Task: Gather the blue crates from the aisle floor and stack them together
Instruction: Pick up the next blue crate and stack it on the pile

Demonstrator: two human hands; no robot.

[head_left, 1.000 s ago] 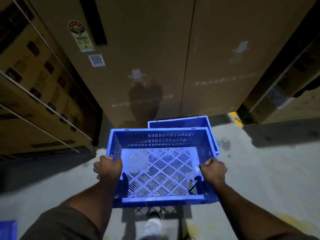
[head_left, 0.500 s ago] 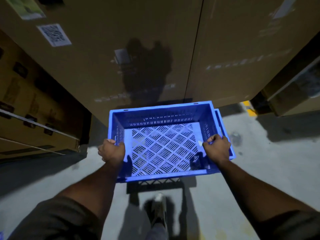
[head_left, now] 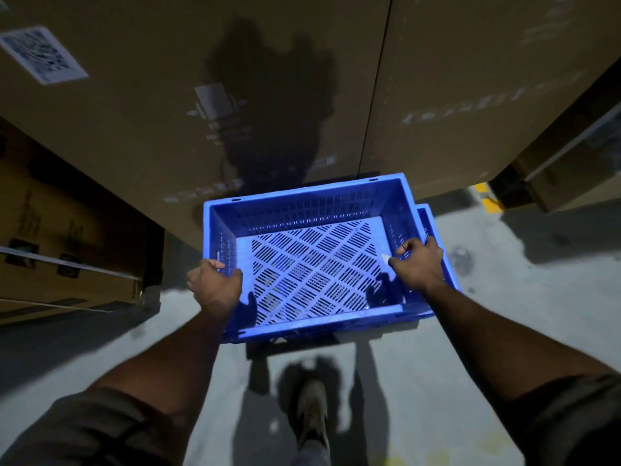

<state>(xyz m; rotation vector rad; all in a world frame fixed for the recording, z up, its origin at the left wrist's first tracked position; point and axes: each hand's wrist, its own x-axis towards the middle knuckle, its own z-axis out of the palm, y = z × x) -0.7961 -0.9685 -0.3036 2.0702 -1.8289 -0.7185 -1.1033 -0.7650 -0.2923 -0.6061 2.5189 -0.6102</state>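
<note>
I hold an empty blue slatted crate (head_left: 312, 270) by its two short sides, over the concrete floor. My left hand (head_left: 215, 285) grips its left rim, fingers curled over the edge. My right hand (head_left: 420, 264) grips the right rim the same way. Under and behind it sits a second blue crate (head_left: 437, 237), of which only a strip of its right rim shows past the held one. Whether the two crates touch I cannot tell.
Tall cardboard boxes (head_left: 235, 95) form a wall directly behind the crates. More strapped cartons (head_left: 67, 250) stand at the left, and another box (head_left: 571, 169) at the right. A yellow floor mark (head_left: 487, 200) lies at the right. My shoe (head_left: 312, 408) is below the crate.
The held crate has moved forward and down over the second crate, which is now almost wholly covered. Both hands keep their grip on the rims.
</note>
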